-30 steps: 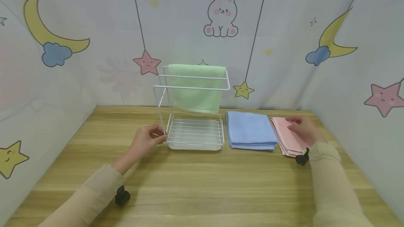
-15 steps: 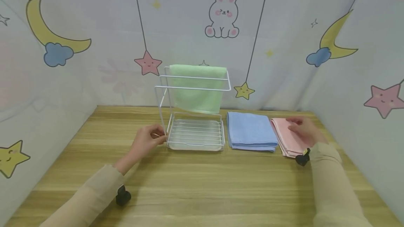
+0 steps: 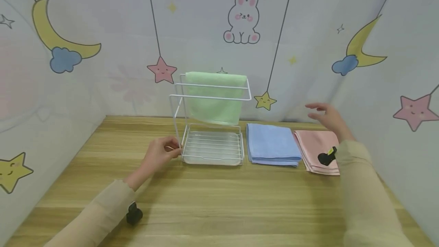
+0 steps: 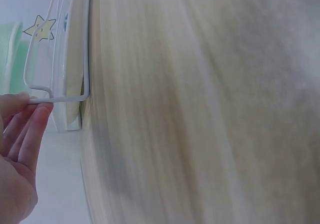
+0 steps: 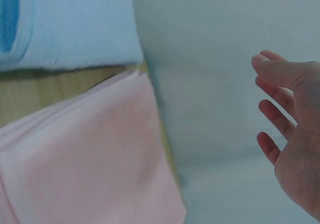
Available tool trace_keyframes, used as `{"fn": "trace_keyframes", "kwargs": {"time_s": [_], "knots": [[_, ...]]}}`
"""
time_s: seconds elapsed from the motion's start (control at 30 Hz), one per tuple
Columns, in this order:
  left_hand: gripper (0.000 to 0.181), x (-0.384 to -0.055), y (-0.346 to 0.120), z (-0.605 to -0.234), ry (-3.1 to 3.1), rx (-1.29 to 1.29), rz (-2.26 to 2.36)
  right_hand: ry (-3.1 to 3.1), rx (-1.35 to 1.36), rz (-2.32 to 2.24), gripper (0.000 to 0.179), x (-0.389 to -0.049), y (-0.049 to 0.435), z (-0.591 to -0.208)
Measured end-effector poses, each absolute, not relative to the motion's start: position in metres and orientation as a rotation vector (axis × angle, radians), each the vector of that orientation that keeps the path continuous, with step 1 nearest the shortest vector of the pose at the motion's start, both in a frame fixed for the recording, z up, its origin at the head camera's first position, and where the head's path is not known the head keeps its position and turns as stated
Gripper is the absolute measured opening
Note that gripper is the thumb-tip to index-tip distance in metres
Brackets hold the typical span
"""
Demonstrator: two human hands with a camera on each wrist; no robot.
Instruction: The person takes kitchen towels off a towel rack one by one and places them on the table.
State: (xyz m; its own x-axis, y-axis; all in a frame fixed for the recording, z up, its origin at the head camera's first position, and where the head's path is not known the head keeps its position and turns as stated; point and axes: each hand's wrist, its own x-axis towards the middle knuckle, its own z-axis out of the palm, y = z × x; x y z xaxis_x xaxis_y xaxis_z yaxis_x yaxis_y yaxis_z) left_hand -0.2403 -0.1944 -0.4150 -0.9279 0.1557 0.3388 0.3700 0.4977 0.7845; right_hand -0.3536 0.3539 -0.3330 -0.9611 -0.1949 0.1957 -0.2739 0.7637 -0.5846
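A white wire towel rack [image 3: 210,97] stands toward the back of the table, with a green towel [image 3: 216,106] hung over its rear bar. My left hand [image 3: 161,151] pinches the rack's lower left wire between thumb and fingers; the left wrist view shows the fingertips [image 4: 42,112] on that wire. To the right of the rack lie a folded blue towel [image 3: 272,144] and, beside it, a folded pink towel [image 3: 319,149]. Above the pink towel my right hand [image 3: 329,117] is raised, holding nothing, its fingers loosely bent and apart in the right wrist view.
A clear tray [image 3: 212,146] sits in the rack's base under its wires. The wooden table [image 3: 219,201] meets patterned fabric walls [image 3: 137,29] at the back and both sides. A small black camera [image 3: 327,156] is on my right sleeve.
My right hand has lifted off the pink towel and moved up toward the back wall. The left hand keeps its pinch on the rack, and the towels stay where they were.
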Motion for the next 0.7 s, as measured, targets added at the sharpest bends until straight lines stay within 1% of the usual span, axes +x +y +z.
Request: {"fn": "trace_keyframes", "kwargs": {"time_s": [0.17, 0.3, 0.4, 0.7], "knots": [[0.007, -0.231, -0.188, -0.402, -2.542, -0.436, -1.380, -2.788, 0.413, 0.938, 0.041, -0.361, 0.322, -0.300], [0.007, -0.233, -0.191, -0.405, -2.545, -0.453, -1.365, -2.756, 0.459, 0.923, 0.041, -0.365, 0.292, -0.275], [0.008, -0.241, -0.196, -0.417, -2.531, -0.461, -1.375, -2.715, 0.516, 0.900, 0.042, -0.366, 0.268, -0.257], [0.008, -0.242, -0.196, -0.416, -2.533, -0.444, -1.375, -2.582, 0.689, 0.891, 0.038, -0.363, 0.197, -0.211]]}}
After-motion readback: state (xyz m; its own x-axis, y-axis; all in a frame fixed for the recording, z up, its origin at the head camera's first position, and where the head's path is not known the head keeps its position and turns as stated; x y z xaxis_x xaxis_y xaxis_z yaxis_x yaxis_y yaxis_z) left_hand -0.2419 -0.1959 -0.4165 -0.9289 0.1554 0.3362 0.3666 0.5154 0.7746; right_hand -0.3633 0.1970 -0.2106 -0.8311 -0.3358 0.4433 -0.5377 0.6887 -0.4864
